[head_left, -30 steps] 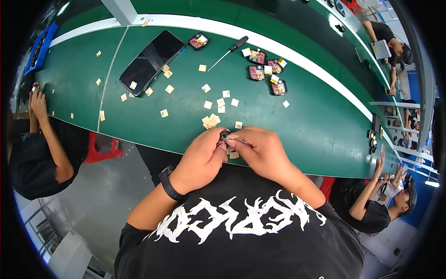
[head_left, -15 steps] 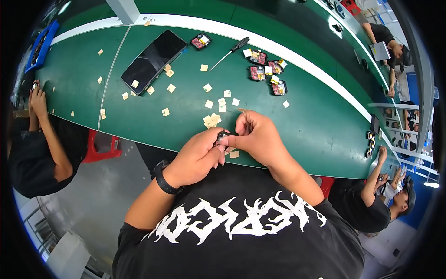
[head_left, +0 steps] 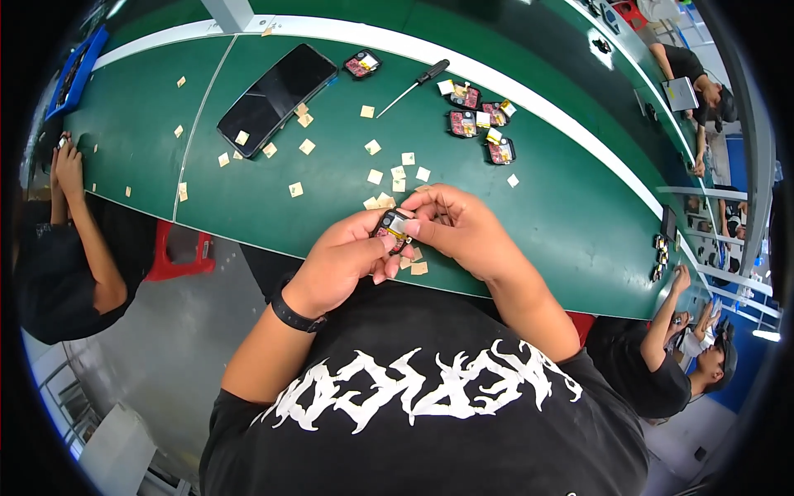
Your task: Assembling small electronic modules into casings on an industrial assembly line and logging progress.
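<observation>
Over the near edge of the table, my left hand (head_left: pixel 351 252) grips a small black electronic device (head_left: pixel 385 225) with its inside exposed. A red circuit board, a yellow strip and a silver battery (head_left: pixel 400 223) show in it. My right hand (head_left: pixel 455 223) is closed, its thumb pressed against the battery's right edge. Its other fingers curl behind, partly hidden. Just beyond my hands lies a cluster of small cream paper squares (head_left: pixel 382 201); more squares (head_left: pixel 418 268) lie beneath them, near the table edge.
On the green table (head_left: pixel 562 240) lie a black phone (head_left: pixel 277 99), a screwdriver (head_left: pixel 430 73) and several similar open devices (head_left: pixel 463 123). Paper squares are scattered to the left. A blue tray (head_left: pixel 76 73) stands far left. Co-workers sit on both sides; a red stool (head_left: pixel 180 263) is at the left.
The device has tilted so its open inside with the battery now faces up. My right thumb has shifted right to the battery's edge, and my left hand has moved slightly left.
</observation>
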### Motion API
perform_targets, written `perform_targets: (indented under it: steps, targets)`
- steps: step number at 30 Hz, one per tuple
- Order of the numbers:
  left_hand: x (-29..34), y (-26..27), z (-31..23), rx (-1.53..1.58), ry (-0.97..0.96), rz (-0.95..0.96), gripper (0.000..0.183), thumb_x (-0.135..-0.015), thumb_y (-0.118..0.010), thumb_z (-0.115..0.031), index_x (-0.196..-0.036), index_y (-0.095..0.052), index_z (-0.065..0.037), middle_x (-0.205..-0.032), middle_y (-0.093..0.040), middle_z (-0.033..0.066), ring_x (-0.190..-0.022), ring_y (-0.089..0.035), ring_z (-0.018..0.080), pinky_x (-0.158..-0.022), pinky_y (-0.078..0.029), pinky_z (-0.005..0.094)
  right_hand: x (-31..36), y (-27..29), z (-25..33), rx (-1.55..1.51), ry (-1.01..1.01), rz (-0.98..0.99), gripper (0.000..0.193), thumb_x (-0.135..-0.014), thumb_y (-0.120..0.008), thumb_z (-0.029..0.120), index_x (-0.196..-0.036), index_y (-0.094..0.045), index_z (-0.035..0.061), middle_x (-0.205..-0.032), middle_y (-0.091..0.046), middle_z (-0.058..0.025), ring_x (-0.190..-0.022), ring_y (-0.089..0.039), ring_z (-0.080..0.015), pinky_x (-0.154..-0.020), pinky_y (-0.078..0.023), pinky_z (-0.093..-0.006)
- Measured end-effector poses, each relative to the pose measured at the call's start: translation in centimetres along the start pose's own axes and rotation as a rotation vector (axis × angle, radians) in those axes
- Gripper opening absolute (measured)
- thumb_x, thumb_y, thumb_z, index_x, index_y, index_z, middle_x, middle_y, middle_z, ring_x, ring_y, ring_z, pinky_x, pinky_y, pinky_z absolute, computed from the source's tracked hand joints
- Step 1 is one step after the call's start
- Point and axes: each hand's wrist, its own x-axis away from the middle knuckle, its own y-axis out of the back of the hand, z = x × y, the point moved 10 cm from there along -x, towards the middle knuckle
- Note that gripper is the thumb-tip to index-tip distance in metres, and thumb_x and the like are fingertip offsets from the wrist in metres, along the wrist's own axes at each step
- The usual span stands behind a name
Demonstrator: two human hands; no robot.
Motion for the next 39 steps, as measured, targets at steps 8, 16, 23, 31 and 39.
perform_targets:
  steps: [8, 16, 23, 31, 39]
  targets:
    - [0.2, -0.2, -0.6, -0.226, -0.082, -0.011, 0.054, -0.104, -0.048, -0.011, -0.155, -0.038, 0.004, -0.108, -0.067, 0.0080, -0.077, -0.057, 0.0076, -0.066, -0.046, 0.0205, 0.2, -0.6, -0.6, 0.009, -0.144, -0.008, 0.026, -0.095, -0.072, 0.001, -0.119, -0.062, -0.0038, -0.081, -0.067, -0.0038, -0.073, -0.062, -0.0086, -0.070, -0.051, -0.0243]
    - [0.2, -0.2, -0.6, -0.100, -0.097, -0.028, 0.052, -0.106, -0.046, -0.009, -0.155, -0.038, 0.005, -0.107, -0.068, 0.0083, -0.075, -0.056, 0.0064, -0.065, -0.046, 0.0198, 0.4, -0.5, -0.6, -0.055, -0.043, 0.038, 0.020, -0.097, -0.069, 0.001, -0.116, -0.063, -0.0023, -0.085, -0.067, -0.0026, -0.077, -0.064, -0.0090, -0.072, -0.053, -0.0265]
    - [1.9, -0.8, -2.8, -0.382, -0.371, -0.244, 0.045, -0.096, -0.059, 0.008, -0.140, -0.052, 0.006, -0.113, -0.065, 0.0083, -0.081, -0.057, 0.0056, -0.066, -0.047, 0.0205, 2.2, -0.8, -1.3, -0.171, -0.139, -0.069, 0.012, -0.097, -0.072, 0.007, -0.103, -0.061, 0.0023, -0.085, -0.061, 0.0045, -0.075, -0.054, -0.0012, -0.064, -0.044, -0.0198]
    - [4.0, -3.5, -7.3, -0.889, -0.517, -0.228, 0.037, -0.087, -0.068, 0.005, -0.124, -0.069, 0.001, -0.092, -0.070, 0.0106, -0.074, -0.064, 0.0151, -0.067, -0.051, 0.0258, 4.1, -1.9, 0.6, -0.219, 0.008, -0.038, 0.014, -0.099, -0.071, 0.008, -0.105, -0.059, 0.0036, -0.090, -0.062, 0.0033, -0.076, -0.054, 0.0001, -0.064, -0.044, -0.0184]
    - [4.7, -5.0, -8.8, -0.958, -0.509, -0.037, 0.043, -0.093, -0.062, -0.001, -0.136, -0.062, 0.005, -0.089, -0.068, 0.0093, -0.069, -0.062, 0.0142, -0.065, -0.050, 0.0270, 5.4, -2.6, 2.9, -0.200, 0.059, 0.013, 0.015, -0.099, -0.071, 0.006, -0.106, -0.058, 0.0026, -0.093, -0.063, 0.0012, -0.077, -0.056, -0.0001, -0.064, -0.046, -0.0184]
